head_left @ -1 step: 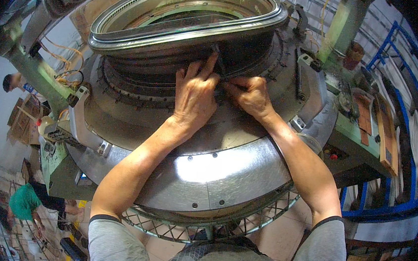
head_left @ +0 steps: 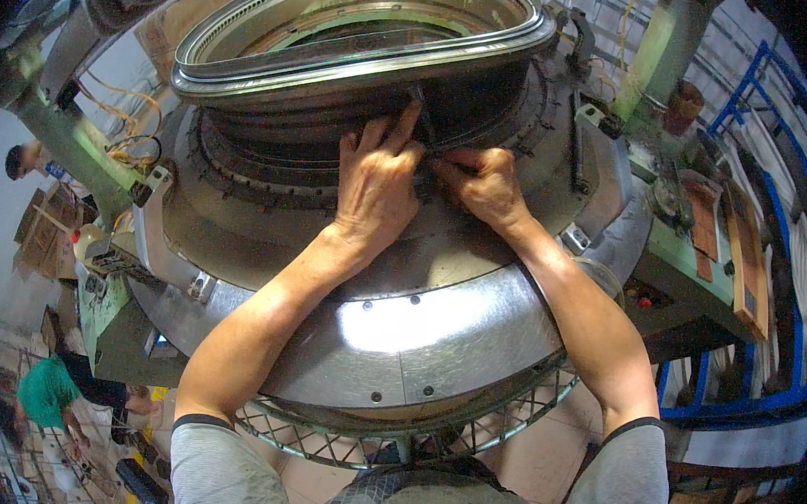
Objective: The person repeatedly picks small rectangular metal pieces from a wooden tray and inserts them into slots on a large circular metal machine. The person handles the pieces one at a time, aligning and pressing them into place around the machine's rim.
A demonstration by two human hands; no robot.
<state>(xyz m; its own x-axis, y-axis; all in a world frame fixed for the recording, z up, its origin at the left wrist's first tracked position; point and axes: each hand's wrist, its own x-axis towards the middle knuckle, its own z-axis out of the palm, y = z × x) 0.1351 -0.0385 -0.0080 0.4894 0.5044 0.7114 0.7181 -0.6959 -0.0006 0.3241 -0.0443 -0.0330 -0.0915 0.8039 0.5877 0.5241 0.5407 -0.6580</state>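
Note:
A large round machine [head_left: 477,287] with a polished metal skirt stands in front of me. On top of it a bright metal ring [head_left: 361,82] tilts above a dark, fabric-like wall [head_left: 271,123]. My left hand [head_left: 378,178] reaches up against that wall, index finger stretched upward and the other fingers apart, with the thumb partly hidden. Just right of it, my right hand [head_left: 486,184] is closed in a pinch at the wall's lower edge. What lies between its fingertips is dark and too small to make out. A narrow dark fold [head_left: 421,105] rises above the fingertips.
Green machine posts [head_left: 665,59] rise at both sides, with metal brackets [head_left: 613,165] around the round bed. Blue racks [head_left: 798,239] with white material stand at right. Lower left, a person in a green shirt [head_left: 48,389] bends down; another person [head_left: 32,162] is farther back.

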